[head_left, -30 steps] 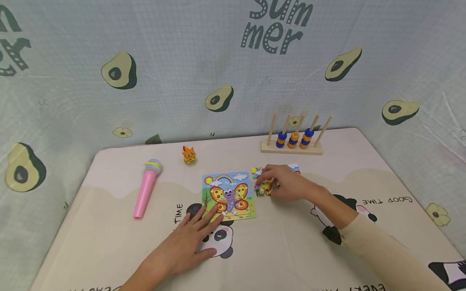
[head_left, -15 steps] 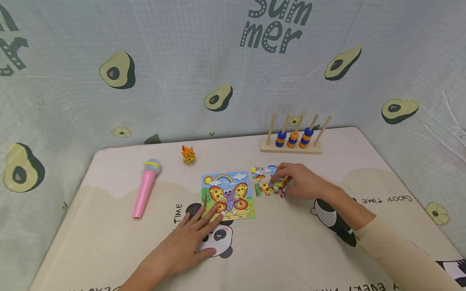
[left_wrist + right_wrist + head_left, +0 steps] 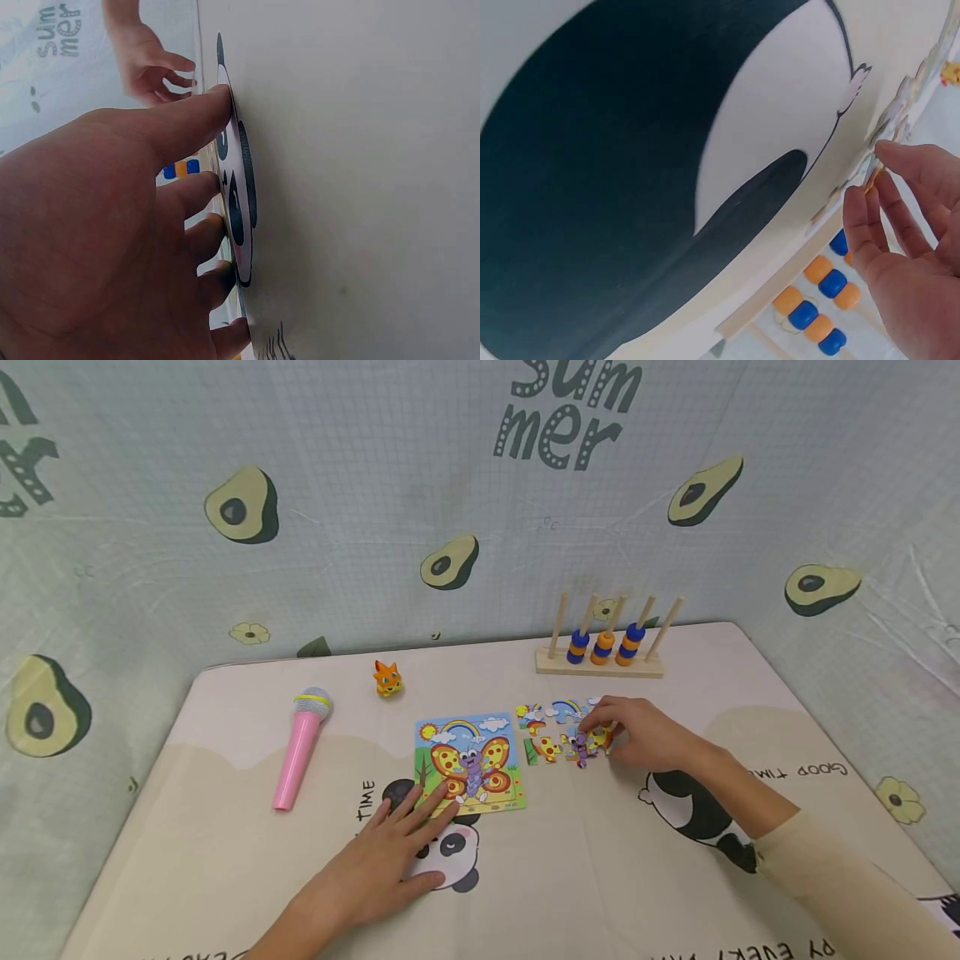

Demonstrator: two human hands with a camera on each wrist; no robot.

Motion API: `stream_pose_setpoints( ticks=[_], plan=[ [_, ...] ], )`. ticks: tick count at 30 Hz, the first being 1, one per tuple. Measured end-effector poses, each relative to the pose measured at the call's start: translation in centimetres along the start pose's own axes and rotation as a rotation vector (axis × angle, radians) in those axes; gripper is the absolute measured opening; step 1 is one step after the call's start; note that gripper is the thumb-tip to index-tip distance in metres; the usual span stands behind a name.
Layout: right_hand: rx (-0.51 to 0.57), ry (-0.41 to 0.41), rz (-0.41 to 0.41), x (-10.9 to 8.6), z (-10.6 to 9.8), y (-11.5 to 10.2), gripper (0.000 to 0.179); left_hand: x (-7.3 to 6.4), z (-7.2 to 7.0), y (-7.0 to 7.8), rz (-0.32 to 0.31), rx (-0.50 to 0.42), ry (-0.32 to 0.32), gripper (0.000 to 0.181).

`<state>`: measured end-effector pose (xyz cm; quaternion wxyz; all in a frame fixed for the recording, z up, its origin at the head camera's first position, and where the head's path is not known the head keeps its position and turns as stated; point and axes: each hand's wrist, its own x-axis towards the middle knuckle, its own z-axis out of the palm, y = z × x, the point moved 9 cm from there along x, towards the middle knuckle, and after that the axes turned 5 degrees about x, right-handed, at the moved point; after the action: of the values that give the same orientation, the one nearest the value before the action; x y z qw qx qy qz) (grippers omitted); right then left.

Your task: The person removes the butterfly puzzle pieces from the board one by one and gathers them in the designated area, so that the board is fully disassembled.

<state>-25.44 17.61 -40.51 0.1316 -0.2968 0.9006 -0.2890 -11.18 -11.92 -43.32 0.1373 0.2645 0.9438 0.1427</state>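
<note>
A square butterfly puzzle board (image 3: pixel 472 758) lies flat in the middle of the table. My left hand (image 3: pixel 381 864) rests spread and palm down, its fingertips on the board's lower left edge. To the board's right, several puzzle pieces (image 3: pixel 546 748) lie in two rough rows, with rainbow and sun pieces (image 3: pixel 566 710) behind. My right hand (image 3: pixel 641 735) pinches a yellow-and-red wing puzzle piece (image 3: pixel 601 738) between thumb and fingers, beside the purple butterfly-body piece (image 3: pixel 578 748). In the right wrist view the held piece shows edge-on at the fingertips; the hand partly covers the back-row pieces.
A wooden peg rack (image 3: pixel 600 668) with blue and orange beads stands at the back right. A small orange toy figure (image 3: pixel 388 679) sits at the back, and a pink toy microphone (image 3: pixel 298 756) lies on the left. Panda drawings (image 3: pixel 453 847) are printed on the tablecloth.
My right hand has moved rightward along the loose pieces, uncovering the left ones. The purple body piece now lies beside the left wing piece. My left hand has stayed put.
</note>
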Motion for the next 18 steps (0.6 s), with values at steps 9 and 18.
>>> stream_pose_setpoints(
  ticks=[9,18],
  plan=[
    [-0.014,0.005,0.035,-0.6,-0.6,0.8,0.045,-0.1,-0.1,0.1,0.002,-0.005,0.002,0.078],
    [-0.059,0.001,0.036,-0.9,-0.7,1.3,0.045,0.0,0.0,0.0,0.004,-0.007,0.001,0.079]
  ],
)
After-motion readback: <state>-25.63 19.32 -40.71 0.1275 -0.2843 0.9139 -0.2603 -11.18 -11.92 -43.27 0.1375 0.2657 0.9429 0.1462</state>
